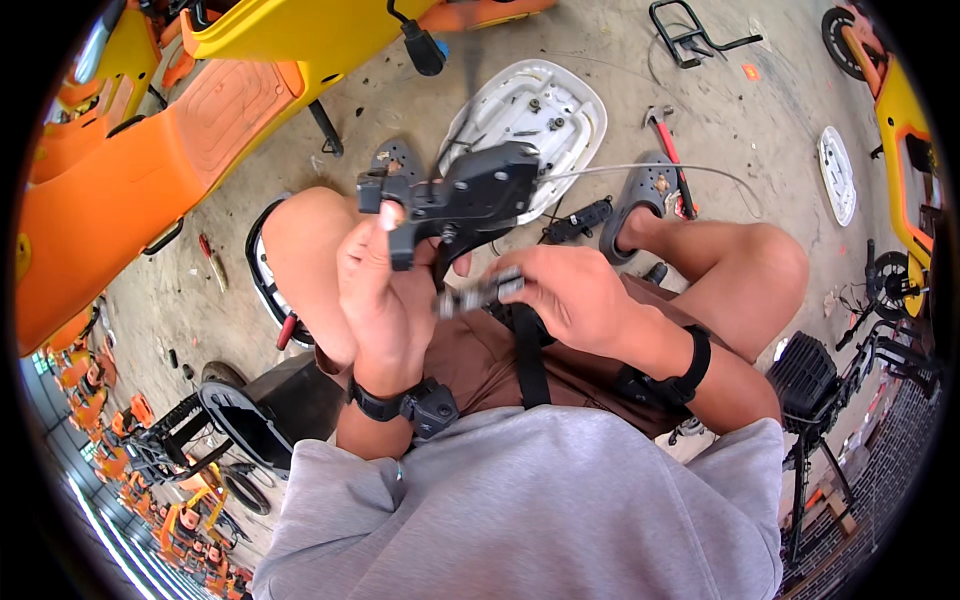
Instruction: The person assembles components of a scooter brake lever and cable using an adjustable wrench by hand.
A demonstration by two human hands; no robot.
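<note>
My left hand point(375, 285) is closed around a black plastic housing point(490, 185) with small screws in its face, holding it up before my knees. From the housing's right end a thin grey cable point(690, 168) runs out and curves over the floor. Close below it, my right hand point(575, 300) grips a small grey metal piece point(480, 293), blurred, whose exact kind I cannot make out. Behind the housing lies a white plastic shell point(570, 105), used like a tray, with several loose screws and small parts in it.
A hammer point(668, 150) with a red handle lies by my right shoe point(645, 195). A black part point(580, 220) rests near it. Yellow and orange scooter bodywork point(240, 110) fills the upper left. A red-handled tool point(212, 262) lies left of my knee; a black frame point(695, 40) is at the far right.
</note>
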